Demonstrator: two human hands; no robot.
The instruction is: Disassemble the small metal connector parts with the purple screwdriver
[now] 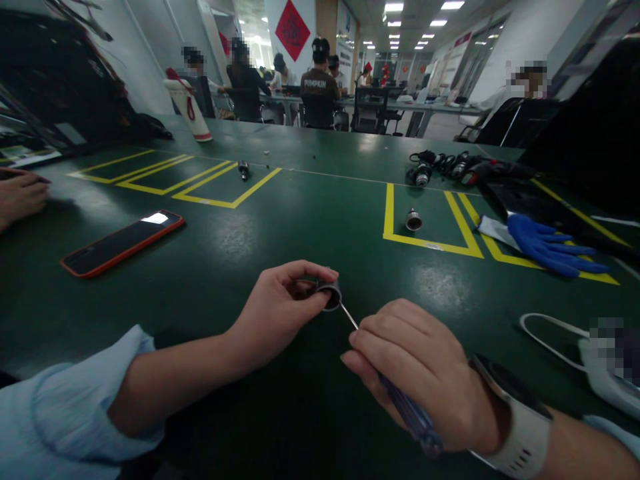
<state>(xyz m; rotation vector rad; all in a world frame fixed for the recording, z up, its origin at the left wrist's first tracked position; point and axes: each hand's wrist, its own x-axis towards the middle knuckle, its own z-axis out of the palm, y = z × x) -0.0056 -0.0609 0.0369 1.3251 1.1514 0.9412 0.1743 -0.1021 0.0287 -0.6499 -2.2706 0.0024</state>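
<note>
My left hand (280, 310) pinches a small round metal part (332, 295) between thumb and fingers, its open end turned toward my right side. Wrapped around the handle of a screwdriver (411, 417), my right hand (415, 363) points the thin shaft at that opening. The shaft's tip meets the rim or goes just inside; I cannot tell which. A similar metal part (413, 220) stands in the yellow-taped box ahead on the right. Another small metal piece (243, 170) lies by the tape on the far left.
A phone in an orange case (125, 243) lies left, near another person's hand (23, 193). On the right are a blue glove (550, 243), black cables with metal parts (440, 167) and a white strap-like object (600, 370). A white tumbler (190, 110) stands at the back left.
</note>
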